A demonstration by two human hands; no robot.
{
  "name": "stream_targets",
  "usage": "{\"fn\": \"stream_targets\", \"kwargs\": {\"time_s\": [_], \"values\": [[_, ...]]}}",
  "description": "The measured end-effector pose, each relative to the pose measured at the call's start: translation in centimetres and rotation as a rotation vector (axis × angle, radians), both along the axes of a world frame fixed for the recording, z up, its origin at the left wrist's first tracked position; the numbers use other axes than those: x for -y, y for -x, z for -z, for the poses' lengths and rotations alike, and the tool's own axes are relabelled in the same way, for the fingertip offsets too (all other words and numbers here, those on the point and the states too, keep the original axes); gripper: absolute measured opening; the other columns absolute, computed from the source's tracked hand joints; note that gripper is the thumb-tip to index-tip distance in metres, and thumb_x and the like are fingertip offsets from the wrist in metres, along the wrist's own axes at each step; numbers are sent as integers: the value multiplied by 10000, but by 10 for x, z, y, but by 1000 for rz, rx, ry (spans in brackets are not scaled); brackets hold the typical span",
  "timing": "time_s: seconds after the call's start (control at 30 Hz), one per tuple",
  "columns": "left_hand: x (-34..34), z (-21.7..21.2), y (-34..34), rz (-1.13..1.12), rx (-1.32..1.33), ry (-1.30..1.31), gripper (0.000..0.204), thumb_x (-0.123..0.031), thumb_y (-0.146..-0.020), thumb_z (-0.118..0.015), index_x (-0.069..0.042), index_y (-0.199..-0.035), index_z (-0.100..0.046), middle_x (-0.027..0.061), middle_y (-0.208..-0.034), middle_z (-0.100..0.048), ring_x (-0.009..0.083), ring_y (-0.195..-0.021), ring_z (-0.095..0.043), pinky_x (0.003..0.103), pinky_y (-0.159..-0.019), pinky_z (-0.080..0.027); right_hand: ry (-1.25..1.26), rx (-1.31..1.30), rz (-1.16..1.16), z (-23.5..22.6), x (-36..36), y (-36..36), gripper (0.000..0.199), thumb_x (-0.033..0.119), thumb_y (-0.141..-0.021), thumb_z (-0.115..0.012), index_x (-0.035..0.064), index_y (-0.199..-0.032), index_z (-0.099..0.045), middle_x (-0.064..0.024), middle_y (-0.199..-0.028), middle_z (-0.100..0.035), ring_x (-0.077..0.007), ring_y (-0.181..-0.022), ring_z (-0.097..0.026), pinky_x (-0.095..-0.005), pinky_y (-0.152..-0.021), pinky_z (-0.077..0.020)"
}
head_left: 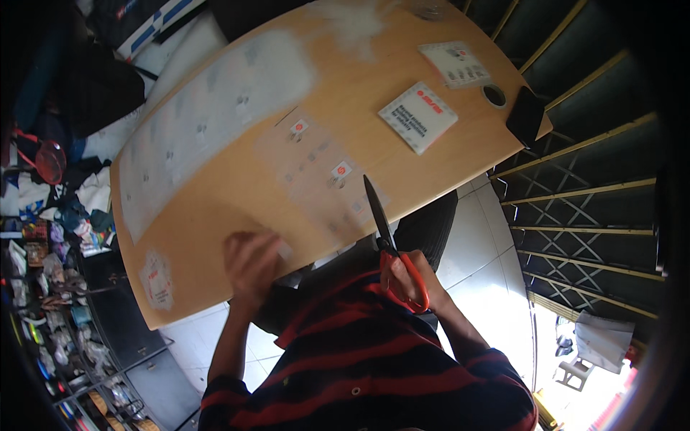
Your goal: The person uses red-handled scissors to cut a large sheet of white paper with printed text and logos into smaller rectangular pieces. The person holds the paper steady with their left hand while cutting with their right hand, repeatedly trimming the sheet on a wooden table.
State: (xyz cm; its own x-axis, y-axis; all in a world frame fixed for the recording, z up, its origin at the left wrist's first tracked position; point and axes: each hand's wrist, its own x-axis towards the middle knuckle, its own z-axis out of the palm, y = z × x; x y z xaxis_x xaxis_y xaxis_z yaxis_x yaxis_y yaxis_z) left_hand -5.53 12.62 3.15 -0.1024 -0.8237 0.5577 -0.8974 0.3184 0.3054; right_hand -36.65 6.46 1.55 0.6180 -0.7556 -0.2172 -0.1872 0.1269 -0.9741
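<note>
My right hand grips a pair of scissors with orange handles, just off the near table edge. The dark blades point up and away, over the edge of the wooden table. My left hand is over the near part of the table, smeared by motion. A small pale patch shows at its fingertips, too blurred to name. Between and beyond my hands lies a see-through printed sheet with small red and white marks. A longer cloudy plastic sheet with small printed figures stretches along the far left side.
On the table's right are a square white printed pack, another printed packet, a round ring and a dark flat object at the edge. A small printed piece lies near left. Cluttered shelves stand left, a folding metal gate right.
</note>
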Motion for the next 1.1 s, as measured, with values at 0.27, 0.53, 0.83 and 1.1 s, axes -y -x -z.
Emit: {"fn": "stream_targets", "kwargs": {"time_s": [0.27, 0.53, 0.83, 1.1], "values": [[259, -64, 28, 22, -9, 431, 268, 1, -785, -716, -73, -1041, -740, 65, -817, -649, 248, -705, -624, 334, -641, -507, 38, 21, 53, -6, 2, 16, 521, 312, -1030, -439, 12, -649, -631, -121, -555, -601, -259, -526, -624, -357, -545, -483], [373, 52, 49, 8, 206, -168, 426, -348, -1005, -480, -132, -1362, -565, 194, -1479, -405, 385, -1388, -348, 640, -1084, -274, 62, -21, 227, 7, -31, 44, 716, 522, -1036, -329, 8, -621, -604, -30, -431, -472, -131, -398, -494, -266, -422, -370], [282, 10, 59, -75, 121, -157, 639, -433, -975, -509, -93, -1495, -362, 306, -1550, -214, 572, -1407, -166, 736, -1083, -148, -105, -119, 192, 10, -28, 48, 446, 384, -991, -524, 19, -758, -627, -26, -580, -532, -122, -532, -535, -288, -511, -422], [109, 10, 5, 352, 261, -364, 459, -166, -866, -649, -154, -1322, -593, 186, -1509, -382, 443, -1417, -292, 719, -1094, -175, 130, -131, 132, 1, -31, 25, 751, 733, -901, -440, 22, -717, -593, -30, -567, -546, -111, -488, -504, -275, -465, -373]]}}
